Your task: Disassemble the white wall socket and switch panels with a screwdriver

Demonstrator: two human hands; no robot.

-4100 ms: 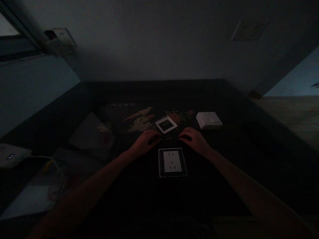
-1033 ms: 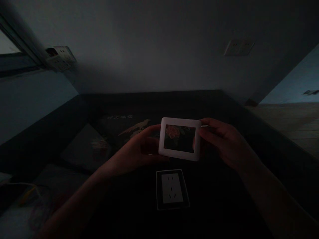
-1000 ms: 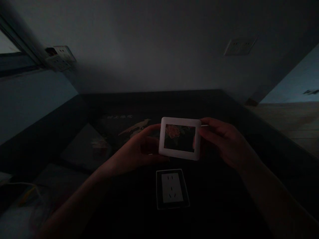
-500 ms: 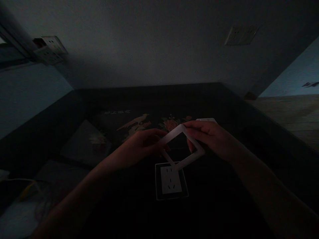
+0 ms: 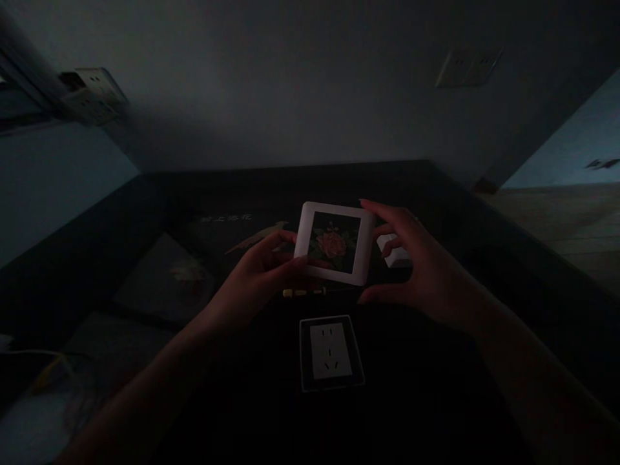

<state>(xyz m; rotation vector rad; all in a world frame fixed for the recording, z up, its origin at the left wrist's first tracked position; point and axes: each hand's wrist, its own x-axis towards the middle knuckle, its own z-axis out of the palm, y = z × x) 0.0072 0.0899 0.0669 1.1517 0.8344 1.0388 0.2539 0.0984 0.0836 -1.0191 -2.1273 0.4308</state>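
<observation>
Gripping the white frame [image 5: 365, 248] by its left edge, the left hand [image 5: 254, 281] held it above the tabletop [image 5: 407, 361], beyond the socket panel [image 5: 330, 352], while the right hand [image 5: 423, 271] stood spread around the right edge, contact unclear. Orienting the frame seemed the step in hand, the next move calling for the right hand to close. Squarish, without clear long axis, its opening faced the near side, far edge dipping rightward.
</observation>
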